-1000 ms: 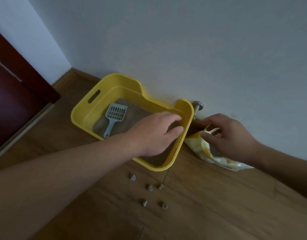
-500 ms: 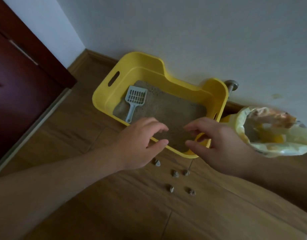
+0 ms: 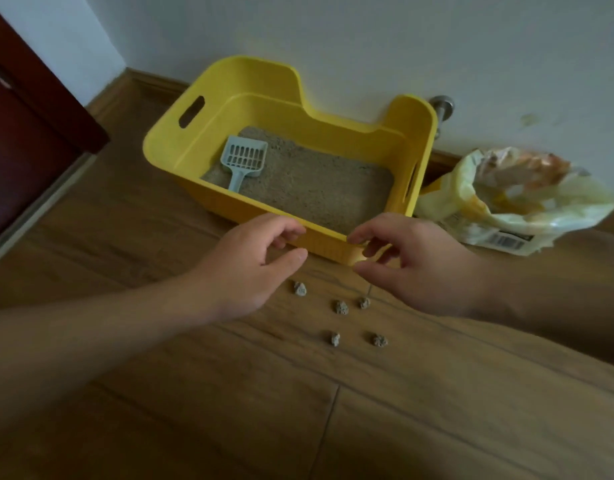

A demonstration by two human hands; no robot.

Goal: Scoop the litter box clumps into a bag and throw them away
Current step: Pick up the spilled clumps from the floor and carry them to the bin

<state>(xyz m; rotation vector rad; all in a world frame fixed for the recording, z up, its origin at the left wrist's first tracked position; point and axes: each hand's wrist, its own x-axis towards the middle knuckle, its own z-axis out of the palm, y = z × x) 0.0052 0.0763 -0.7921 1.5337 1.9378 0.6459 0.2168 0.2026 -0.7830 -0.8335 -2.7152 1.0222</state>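
Against the far wall I see the yellow litter box, scoop lying on its litter at the left, and the bag slumped just right, barcode label unreadable. Nearer, bare floor stretches wide. My left hand and right hand hover half-curled and empty at the near rim, five clumps just below.

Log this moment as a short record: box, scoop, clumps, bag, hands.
litter box: yellow litter box on the wood floor against the wall, litter inside
scoop: grey scoop lying on the litter, untouched
clumps: five clumps on the floor in front of the box
bag: crumpled bag right of the box, mouth open
left hand: left hand empty, grip open
right hand: right hand empty, grip open
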